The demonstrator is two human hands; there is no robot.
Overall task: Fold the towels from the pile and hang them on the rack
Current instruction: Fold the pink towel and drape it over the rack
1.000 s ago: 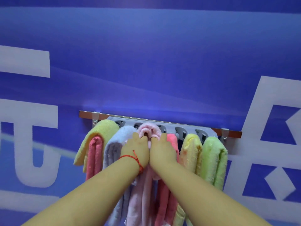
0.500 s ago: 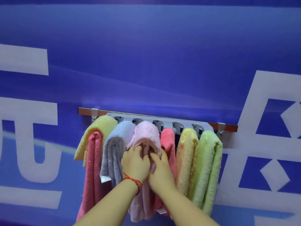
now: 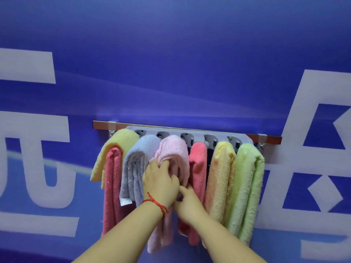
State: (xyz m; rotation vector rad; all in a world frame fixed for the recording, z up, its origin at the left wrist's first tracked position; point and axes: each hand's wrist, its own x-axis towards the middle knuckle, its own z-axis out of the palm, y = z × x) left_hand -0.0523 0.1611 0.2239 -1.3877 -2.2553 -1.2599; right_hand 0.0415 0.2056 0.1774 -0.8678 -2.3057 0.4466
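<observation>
Hands [image 3: 161, 184] on racked pink towel [image 3: 173, 150]

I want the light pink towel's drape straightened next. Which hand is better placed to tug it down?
Probably the left hand: its fingers already curl into the light pink towel near the fold. The right hand sits lower, partly hidden.

Big white shapes, like parts of huge letters, are painted on the blue wall [image 3: 171, 63], but they are cut off and cannot be read. A small white tag [image 3: 125, 201] hangs from the grey-blue towel [image 3: 136, 168]; its print is too tiny to read.
</observation>
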